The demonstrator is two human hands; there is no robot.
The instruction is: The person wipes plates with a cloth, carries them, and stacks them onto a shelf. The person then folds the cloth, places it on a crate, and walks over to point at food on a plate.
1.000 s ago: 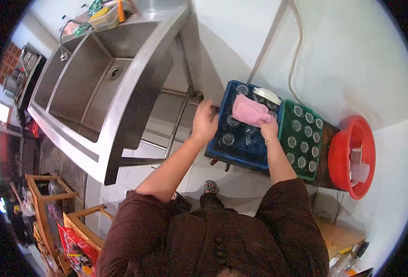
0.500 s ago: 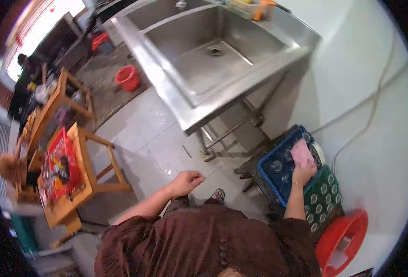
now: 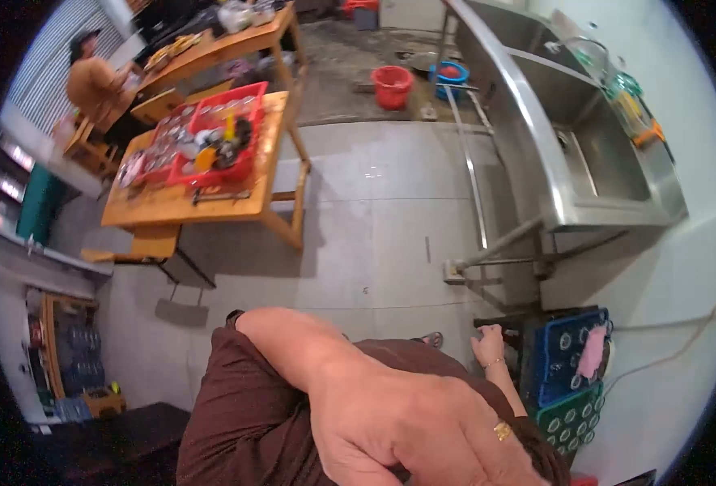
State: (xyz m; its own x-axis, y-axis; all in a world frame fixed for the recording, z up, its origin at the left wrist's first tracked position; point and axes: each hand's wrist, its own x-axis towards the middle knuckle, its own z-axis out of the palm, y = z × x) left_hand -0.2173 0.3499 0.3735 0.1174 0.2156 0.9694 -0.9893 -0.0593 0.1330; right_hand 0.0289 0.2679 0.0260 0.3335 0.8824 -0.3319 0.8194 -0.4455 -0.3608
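My left hand (image 3: 422, 409) is raised close to the camera, its back and a gold ring showing. Its fingertips run out of the frame at the bottom, so what they do is hidden. Near the left side of the blue crate (image 3: 546, 368) is my right hand (image 3: 488, 347), its fingers loosely bent and apart, with nothing seen in it. A bracelet circles that wrist. On the crate's right part lies a pink cloth (image 3: 592, 353), apart from my hand. Round glass-like rims show in the blue crate and in the green crate (image 3: 570, 419) nearer me.
A steel sink (image 3: 564, 206) stands at the right. At left, a wooden table (image 3: 204, 212) bears red trays (image 3: 250, 146) of glasses and other items. A person (image 3: 99, 85) sits behind it. Red (image 3: 393, 87) and blue (image 3: 450, 73) buckets stand farther back.
My right hand has let go of the pink cloth and moved left off the crate. My left hand has come up close to the camera. The view has turned left.
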